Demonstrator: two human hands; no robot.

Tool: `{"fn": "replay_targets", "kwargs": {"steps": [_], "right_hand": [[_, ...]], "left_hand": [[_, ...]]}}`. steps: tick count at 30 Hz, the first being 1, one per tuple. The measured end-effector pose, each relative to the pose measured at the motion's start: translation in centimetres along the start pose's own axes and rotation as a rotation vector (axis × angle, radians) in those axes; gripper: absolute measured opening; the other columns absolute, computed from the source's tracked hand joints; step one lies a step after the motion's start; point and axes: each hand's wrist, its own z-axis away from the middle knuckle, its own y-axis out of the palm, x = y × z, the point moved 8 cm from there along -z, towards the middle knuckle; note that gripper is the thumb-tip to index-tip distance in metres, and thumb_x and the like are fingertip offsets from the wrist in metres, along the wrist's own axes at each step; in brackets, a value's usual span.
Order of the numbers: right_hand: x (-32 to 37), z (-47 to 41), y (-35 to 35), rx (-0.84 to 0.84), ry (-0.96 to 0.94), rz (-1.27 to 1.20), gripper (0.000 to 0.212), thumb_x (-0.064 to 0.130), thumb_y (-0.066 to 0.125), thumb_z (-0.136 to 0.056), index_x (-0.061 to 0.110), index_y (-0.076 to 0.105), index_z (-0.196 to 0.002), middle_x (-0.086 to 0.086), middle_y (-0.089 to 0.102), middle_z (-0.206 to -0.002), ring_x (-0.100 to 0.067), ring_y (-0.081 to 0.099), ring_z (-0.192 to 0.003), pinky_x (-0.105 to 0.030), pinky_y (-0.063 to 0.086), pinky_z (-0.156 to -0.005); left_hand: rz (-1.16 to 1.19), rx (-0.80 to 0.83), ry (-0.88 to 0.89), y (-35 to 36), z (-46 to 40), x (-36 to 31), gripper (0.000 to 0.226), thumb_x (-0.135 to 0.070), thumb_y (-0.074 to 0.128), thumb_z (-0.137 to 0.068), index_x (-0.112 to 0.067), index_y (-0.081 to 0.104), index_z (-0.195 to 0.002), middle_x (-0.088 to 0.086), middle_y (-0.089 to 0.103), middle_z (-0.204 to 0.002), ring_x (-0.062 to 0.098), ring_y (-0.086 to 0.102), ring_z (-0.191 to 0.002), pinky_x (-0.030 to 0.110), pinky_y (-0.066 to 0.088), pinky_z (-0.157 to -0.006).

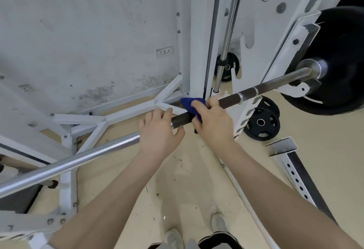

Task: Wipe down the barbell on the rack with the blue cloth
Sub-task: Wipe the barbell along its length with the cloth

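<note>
Blue cloth (190, 105), white rack (197, 32), black plates (342, 59).

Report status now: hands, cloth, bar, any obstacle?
Right hand grips blue cloth around barbell. Left hand holds bar beside it. Nothing in the way.

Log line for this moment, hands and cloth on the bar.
right hand: grips blue cloth around barbell | left hand: holds bar beside cloth | barbell: on rack | phase: wiping
</note>
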Motion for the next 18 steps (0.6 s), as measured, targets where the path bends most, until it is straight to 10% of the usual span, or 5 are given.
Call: {"fn": "replay_targets", "kwargs": {"steps": [8, 14, 18], "right_hand": [[-16.2, -3.4, -6.2, -0.116, 0.452, 0.087, 0.038, 0.024, 0.048, -0.091, 0.024, 0.05, -0.129, -0.014, 0.046, -0.118, -0.037, 0.057, -0.091, -0.035, 0.045, -0.065], [-11.1, -3.8, -4.3, 0.031, -0.025, 0.201, 0.034, 0.024, 0.053, -0.089, 0.022, 0.054, -0.123, -0.01, 0.045, -0.113, -0.029, 0.054, -0.094, -0.033, 0.042, -0.064], [-19.5, -5.4, -8.0, -0.054, 0.176, 0.262, 0.037, 0.022, 0.05, -0.09, 0.022, 0.052, -0.127, -0.014, 0.045, -0.113, -0.036, 0.056, -0.086, -0.035, 0.041, -0.064]], "left_hand": [[0.222, -0.07, 0.25, 1.1, -1.6, -8.0, 0.041, -0.013, 0.059, -0.082, -0.008, 0.056, -0.122, 0.015, 0.054, -0.126, 0.034, 0.047, -0.116, 0.043, 0.041, -0.094], [0.171, -0.079, 0.254, 3.3, -3.1, -12.4, 0.042, -0.014, 0.058, -0.081, -0.01, 0.055, -0.123, 0.015, 0.054, -0.126, 0.036, 0.047, -0.119, 0.046, 0.036, -0.1], [0.023, -0.063, 0.201, 4.1, -4.3, -13.7, 0.039, -0.011, 0.05, -0.09, -0.019, 0.05, -0.128, 0.007, 0.054, -0.124, 0.032, 0.048, -0.109, 0.039, 0.034, -0.096]]}}
